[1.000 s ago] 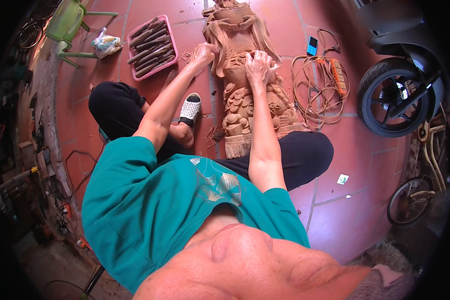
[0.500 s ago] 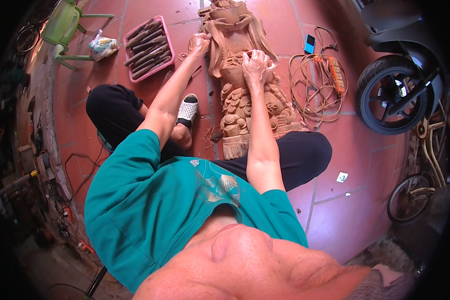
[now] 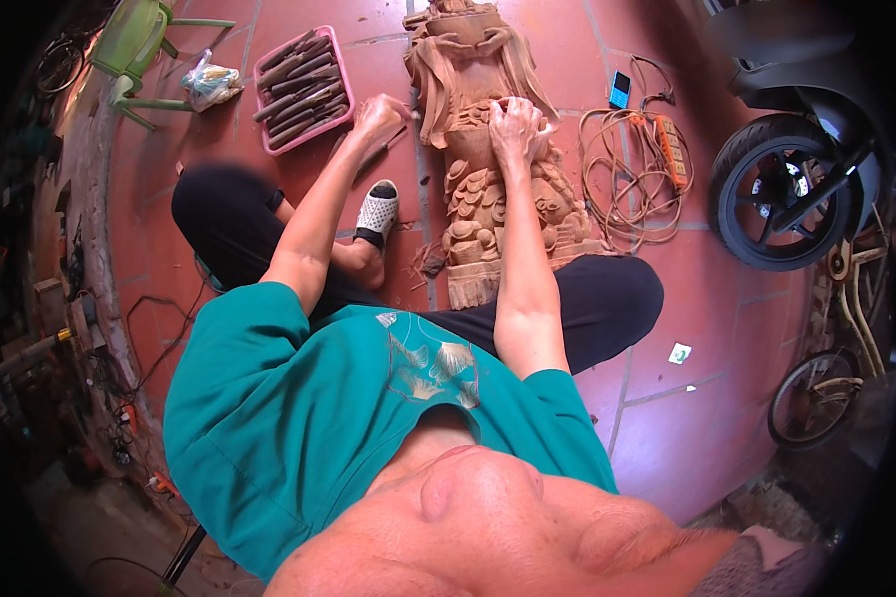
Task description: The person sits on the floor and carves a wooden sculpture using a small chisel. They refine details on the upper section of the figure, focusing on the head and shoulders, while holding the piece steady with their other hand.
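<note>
Far left on my screen I see a green plastic chair (image 3: 134, 40) with a crumpled plastic bag (image 3: 209, 82) beside its leg, then a pink tray (image 3: 265, 114) packed with dark-handled carving tools, all on the red tile floor (image 3: 667, 418). Just right of the tray, the left hand (image 3: 376, 117) is clenched around a thin chisel (image 3: 378, 154) that slants down toward the floor beside the carving. A foot in a white perforated shoe (image 3: 376, 212) lies below that hand. In the middle, the wooden statue (image 3: 488, 189) lies lengthwise on the tiles between the person's knees, its base nearest the body, with wood chips beside it. The right hand (image 3: 515, 124) rests on the statue's middle, fingers curled and pressing on the wood. Further right I make out a coiled cable with a power strip (image 3: 667, 149), a small blue device (image 3: 619, 90), a motorbike wheel (image 3: 777, 204) and, at the edge, a bicycle wheel (image 3: 816, 408).
</note>
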Action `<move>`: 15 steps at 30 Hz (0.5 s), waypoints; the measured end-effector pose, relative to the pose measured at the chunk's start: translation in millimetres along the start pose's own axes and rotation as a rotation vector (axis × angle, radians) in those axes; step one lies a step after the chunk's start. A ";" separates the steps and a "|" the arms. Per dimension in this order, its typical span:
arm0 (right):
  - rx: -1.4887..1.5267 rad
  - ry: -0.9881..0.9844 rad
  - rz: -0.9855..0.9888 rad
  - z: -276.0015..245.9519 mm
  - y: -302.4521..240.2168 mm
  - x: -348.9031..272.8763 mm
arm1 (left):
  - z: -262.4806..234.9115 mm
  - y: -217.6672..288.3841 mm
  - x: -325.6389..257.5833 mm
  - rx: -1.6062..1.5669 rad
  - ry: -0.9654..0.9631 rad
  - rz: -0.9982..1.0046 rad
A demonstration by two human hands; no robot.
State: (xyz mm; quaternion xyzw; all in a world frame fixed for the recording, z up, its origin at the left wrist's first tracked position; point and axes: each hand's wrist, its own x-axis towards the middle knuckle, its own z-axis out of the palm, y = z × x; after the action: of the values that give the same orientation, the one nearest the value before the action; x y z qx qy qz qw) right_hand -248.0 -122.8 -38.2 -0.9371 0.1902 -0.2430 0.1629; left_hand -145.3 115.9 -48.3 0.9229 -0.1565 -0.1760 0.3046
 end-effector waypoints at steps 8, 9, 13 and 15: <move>0.043 -0.018 -0.011 1.4 -12.1 0.4 | 26.7 -7.0 54.4 -0.199 0.445 0.053; 0.049 -0.013 -0.009 0.9 -9.2 -0.2 | 36.6 -1.6 51.3 -0.167 0.476 0.074; -0.068 0.029 -0.020 2.6 -3.6 -2.1 | 52.7 -7.9 14.6 0.066 0.472 0.300; -0.045 0.022 -0.008 4.4 -4.1 -3.7 | 59.3 -13.1 -11.9 0.141 0.404 0.274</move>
State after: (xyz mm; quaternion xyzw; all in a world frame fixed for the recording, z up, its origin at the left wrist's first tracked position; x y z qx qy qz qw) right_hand -247.7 -116.7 -41.8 -0.9386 0.1937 -0.2495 0.1388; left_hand -178.4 100.5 -98.3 0.9286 -0.2279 0.0664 0.2853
